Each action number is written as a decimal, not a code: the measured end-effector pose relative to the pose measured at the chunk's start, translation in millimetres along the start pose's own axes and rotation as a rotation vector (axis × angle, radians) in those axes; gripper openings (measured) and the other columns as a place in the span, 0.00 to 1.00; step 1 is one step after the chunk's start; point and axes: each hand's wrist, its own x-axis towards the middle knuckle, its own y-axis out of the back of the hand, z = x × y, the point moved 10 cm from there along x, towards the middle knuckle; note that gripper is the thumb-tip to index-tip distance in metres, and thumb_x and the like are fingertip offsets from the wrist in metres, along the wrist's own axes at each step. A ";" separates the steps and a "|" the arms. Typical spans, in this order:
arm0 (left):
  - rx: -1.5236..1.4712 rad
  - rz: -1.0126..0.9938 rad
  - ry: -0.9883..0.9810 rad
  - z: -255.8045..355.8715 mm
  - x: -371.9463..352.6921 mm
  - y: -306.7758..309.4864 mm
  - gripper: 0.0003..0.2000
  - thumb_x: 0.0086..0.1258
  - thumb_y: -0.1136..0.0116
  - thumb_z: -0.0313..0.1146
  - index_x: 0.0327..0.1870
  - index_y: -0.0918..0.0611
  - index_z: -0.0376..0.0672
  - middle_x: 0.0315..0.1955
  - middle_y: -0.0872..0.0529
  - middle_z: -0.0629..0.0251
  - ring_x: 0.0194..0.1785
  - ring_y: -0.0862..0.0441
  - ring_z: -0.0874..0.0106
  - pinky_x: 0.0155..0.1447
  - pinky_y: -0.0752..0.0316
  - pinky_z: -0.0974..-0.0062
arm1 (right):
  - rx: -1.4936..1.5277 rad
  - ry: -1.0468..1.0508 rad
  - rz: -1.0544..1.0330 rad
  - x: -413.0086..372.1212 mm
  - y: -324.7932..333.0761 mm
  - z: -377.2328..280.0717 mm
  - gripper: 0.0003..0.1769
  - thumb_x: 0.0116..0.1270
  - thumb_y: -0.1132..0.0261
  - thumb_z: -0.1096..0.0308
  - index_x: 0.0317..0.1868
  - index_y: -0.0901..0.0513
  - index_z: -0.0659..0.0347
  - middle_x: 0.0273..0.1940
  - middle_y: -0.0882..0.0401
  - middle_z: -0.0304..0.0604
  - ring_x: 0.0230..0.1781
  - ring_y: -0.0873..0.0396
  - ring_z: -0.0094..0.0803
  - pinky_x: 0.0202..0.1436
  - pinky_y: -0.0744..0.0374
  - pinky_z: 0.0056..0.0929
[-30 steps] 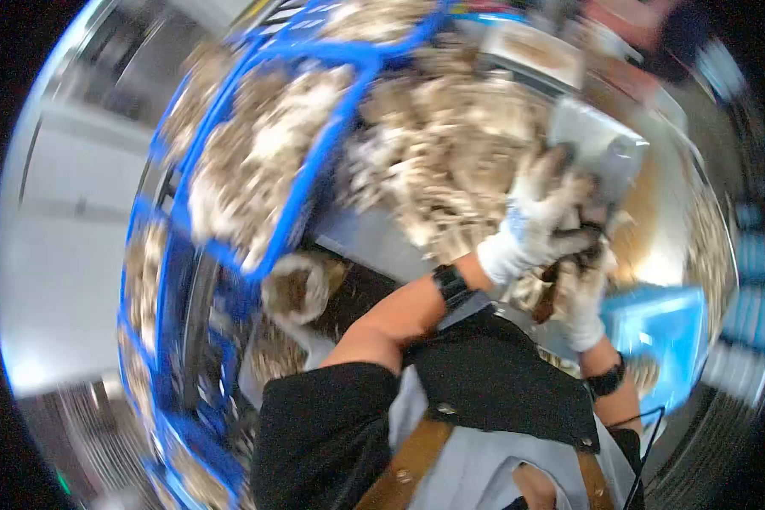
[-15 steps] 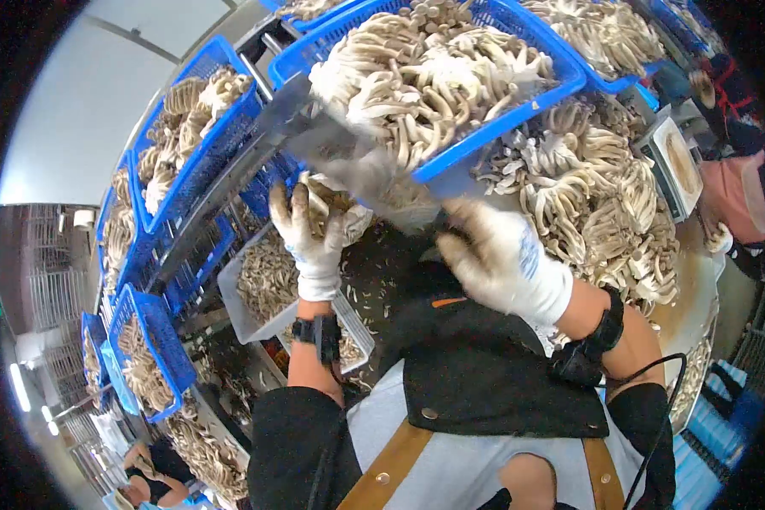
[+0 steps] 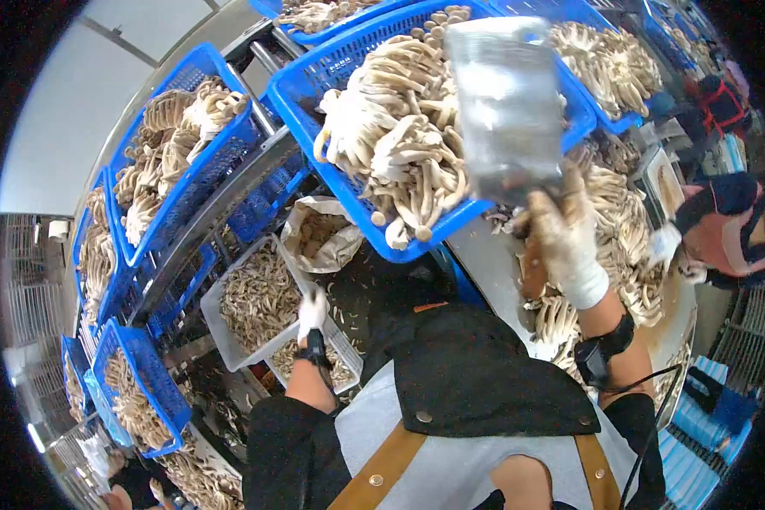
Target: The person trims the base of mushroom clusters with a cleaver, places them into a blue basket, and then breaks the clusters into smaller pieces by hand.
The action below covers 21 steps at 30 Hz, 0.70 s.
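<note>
My right hand [image 3: 565,242], in a soiled white glove, grips a cleaver [image 3: 506,106] by its wooden handle. The wide blade points up, smeared by motion, over the right part of a blue basket [image 3: 370,234] piled with mushroom clusters [image 3: 399,127]. My left hand [image 3: 313,313], gloved too, is low at the inner edge of a white tub [image 3: 217,310] of mushroom pieces, beside a smaller white tray [image 3: 348,353]. Its fingers are mostly hidden, so its grip does not show. Just above it stands an open white sack [image 3: 336,246] with brownish contents.
More mushroom clusters [image 3: 625,221] lie on the metal table [image 3: 493,263] at right, near a scale [image 3: 661,183]. Other blue baskets [image 3: 174,204] line a metal rail [image 3: 212,208] at left. A co-worker's gloved hand [image 3: 663,245] is at the far right.
My left hand has dropped from beside the sack to the tub. My right hand has moved right with the cleaver, and the blade has swung from pointing left to upright.
</note>
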 end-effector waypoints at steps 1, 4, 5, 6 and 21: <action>-0.147 0.068 -0.072 51.8 10.6 21.8 0.24 0.73 0.50 0.48 0.61 0.24 0.39 0.51 0.18 0.41 0.56 0.21 0.49 0.59 0.28 0.61 | -0.104 -0.054 -0.144 0.9 -27.4 -0.9 0.25 0.69 0.46 0.81 0.66 0.36 0.64 0.51 0.23 0.47 0.36 0.22 0.25 0.37 0.19 0.26; -0.623 0.191 -0.325 164.1 42.4 68.6 0.25 0.76 0.52 0.48 0.64 0.25 0.37 0.57 0.21 0.49 0.57 0.21 0.59 0.62 0.29 0.66 | -0.354 0.100 -0.353 4.6 -110.5 -1.7 0.29 0.64 0.44 0.76 0.66 0.36 0.67 0.53 0.22 0.60 0.49 0.19 0.48 0.53 0.23 0.40; -0.801 0.168 -0.315 186.6 44.7 77.9 0.26 0.77 0.52 0.49 0.64 0.26 0.37 0.59 0.22 0.51 0.57 0.22 0.61 0.63 0.29 0.67 | -0.428 0.254 -0.418 7.2 -142.7 -19.6 0.28 0.62 0.43 0.74 0.64 0.33 0.69 0.53 0.24 0.65 0.52 0.23 0.58 0.60 0.27 0.43; -1.014 0.072 -0.240 210.7 37.8 80.0 0.27 0.77 0.53 0.50 0.66 0.28 0.37 0.59 0.22 0.53 0.58 0.23 0.63 0.64 0.31 0.68 | -0.508 0.311 -0.419 12.5 -162.9 -13.4 0.27 0.62 0.43 0.73 0.63 0.32 0.70 0.53 0.24 0.66 0.54 0.24 0.59 0.61 0.28 0.44; -1.052 0.068 -0.542 319.7 -5.5 72.2 0.33 0.78 0.55 0.51 0.74 0.42 0.36 0.62 0.28 0.54 0.60 0.28 0.66 0.65 0.33 0.72 | -1.044 0.231 -0.319 80.4 -196.3 51.4 0.30 0.66 0.45 0.69 0.68 0.36 0.67 0.44 0.20 0.65 0.42 0.19 0.57 0.48 0.23 0.50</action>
